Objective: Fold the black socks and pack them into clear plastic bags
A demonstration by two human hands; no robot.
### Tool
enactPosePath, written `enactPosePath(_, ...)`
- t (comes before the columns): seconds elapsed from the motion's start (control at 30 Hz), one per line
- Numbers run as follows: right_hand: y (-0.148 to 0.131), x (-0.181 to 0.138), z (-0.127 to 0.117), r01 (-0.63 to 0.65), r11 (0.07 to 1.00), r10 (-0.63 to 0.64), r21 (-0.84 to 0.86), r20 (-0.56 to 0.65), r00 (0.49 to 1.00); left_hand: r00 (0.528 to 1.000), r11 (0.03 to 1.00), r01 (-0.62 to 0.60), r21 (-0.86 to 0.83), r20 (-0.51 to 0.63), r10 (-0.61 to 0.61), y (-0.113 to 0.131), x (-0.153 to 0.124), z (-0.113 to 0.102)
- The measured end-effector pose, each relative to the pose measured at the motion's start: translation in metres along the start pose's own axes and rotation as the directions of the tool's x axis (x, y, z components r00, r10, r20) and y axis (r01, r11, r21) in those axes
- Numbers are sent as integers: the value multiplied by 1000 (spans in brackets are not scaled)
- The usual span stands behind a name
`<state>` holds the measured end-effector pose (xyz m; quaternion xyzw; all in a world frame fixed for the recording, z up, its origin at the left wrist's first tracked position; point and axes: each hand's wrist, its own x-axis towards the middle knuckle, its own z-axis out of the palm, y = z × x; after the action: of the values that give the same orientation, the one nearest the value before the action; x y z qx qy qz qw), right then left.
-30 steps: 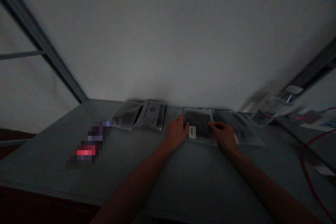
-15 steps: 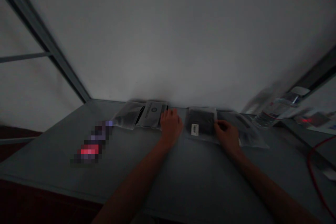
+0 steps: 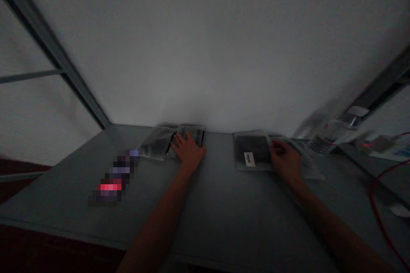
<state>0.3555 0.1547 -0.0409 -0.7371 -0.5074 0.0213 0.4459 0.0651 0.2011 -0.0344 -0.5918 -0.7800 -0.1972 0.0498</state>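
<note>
1. Seen from my remote post through the head camera, two bare hands work at the back of a dim grey desk, close to a pale wall.
2. The left hand lies with fingers spread across a printed pouch, grasping nothing that I can see; the palm covers most of the lettering.
3. The right hand has its fingers curled at the right edge of a labelled pouch; I cannot tell whether they pinch it.
4. That pouch lies flat on the desk, right of centre, a dark, flat item filling most of its clear plastic, a white label at its lower left.
5. Beyond the right hand I see a looser clear bag, its contents too dim to make out.
6. Just left of the printed pouch lies a translucent pouch, something dark grey inside.
7. At right, a clear bottle with a white cap stands near a red cable; I cannot judge how full it is.
</note>
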Motion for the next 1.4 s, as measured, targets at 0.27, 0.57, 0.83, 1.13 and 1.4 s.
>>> enactPosePath(0.27, 7, 0, 1, 172, 973, -169, -153, 31, 985, 999, 999, 33, -42, 43, -31, -5, 6, -7)
enactPosePath(0.57, -5, -11, -8, 301, 850, -312, -432, 48, 949, 997, 995, -52, -81, 52, 56, 10, -6, -14)
enactPosePath(0.83, -31, -36, -5, 402, 912, -409, 74, 157, 899, 988, 962, -135, -236, 44, 149, 36, -36, -20)
enactPosePath(1.13, -47, -75, 35, -586, 538, 60, 606, 666, 744, 980, 856, -154, -494, 36, 197, 52, -66, -29)
enactPosePath(1.4, -59, -66, 21, -725, 327, 16, 606, 764, 646, 971, 768, -179, -615, 13, 238, 51, -70, -37)
